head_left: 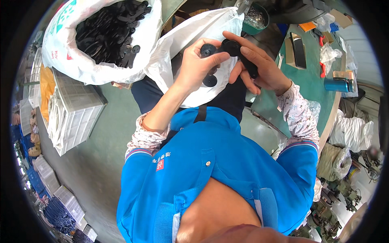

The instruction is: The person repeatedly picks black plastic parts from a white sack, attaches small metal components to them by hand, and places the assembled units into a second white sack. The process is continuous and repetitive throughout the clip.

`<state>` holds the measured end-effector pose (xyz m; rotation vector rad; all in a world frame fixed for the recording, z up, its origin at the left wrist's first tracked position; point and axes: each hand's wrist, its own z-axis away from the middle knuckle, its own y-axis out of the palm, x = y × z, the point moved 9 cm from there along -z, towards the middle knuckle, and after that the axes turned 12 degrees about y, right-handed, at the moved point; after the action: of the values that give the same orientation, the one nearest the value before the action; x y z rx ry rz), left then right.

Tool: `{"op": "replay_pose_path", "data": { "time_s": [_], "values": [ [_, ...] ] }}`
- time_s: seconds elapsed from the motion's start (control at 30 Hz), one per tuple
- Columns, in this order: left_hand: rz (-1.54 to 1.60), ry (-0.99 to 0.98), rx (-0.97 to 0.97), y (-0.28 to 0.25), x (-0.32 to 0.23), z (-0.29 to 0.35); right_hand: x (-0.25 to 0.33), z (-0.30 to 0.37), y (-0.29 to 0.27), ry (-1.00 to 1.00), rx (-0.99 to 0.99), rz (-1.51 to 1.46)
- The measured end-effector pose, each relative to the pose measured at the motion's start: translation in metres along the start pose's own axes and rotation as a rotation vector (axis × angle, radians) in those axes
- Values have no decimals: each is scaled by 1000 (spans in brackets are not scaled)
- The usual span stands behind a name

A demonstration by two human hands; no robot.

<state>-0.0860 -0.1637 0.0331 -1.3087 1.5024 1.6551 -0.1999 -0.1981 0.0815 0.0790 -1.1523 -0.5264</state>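
At our white sack: black disc part, black lever.
White crate; filled bag; our left grip, pinched on the disc part; our right grip, loosely around the lever; spanner on the worktop. Both grips partly hide the sack.

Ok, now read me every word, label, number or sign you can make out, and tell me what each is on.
I don't copy out print, but here is where it stands:
White sack: green and red print.
Jacket: small characters beside a red badge bearing a white sign.
Black part at the right hand: any lettering is too small to tell.
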Motion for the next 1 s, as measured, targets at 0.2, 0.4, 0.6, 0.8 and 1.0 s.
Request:
{"op": "replay_pose_path", "data": {
  "time_s": [0.2, 0.4, 0.6, 0.8, 1.0],
  "values": [
    [5, 19, 1, 8, 3, -3, -8, -2, -31, -280, -498, 251],
    [271, -96, 22, 15, 9, -5, 50, 18, -65, -420, -706, 174],
    [407, -162, 50, 6, 20, -2, 129, 1, -78, -366, -743, 139],
    [480, -46, 17, -2, 8, -7, 133, -10, -88, -300, -785, 124],
    [445, -4, -129, -16, 4, -8, 123, -14, -94, -248, -784, 152]
  ]
}}
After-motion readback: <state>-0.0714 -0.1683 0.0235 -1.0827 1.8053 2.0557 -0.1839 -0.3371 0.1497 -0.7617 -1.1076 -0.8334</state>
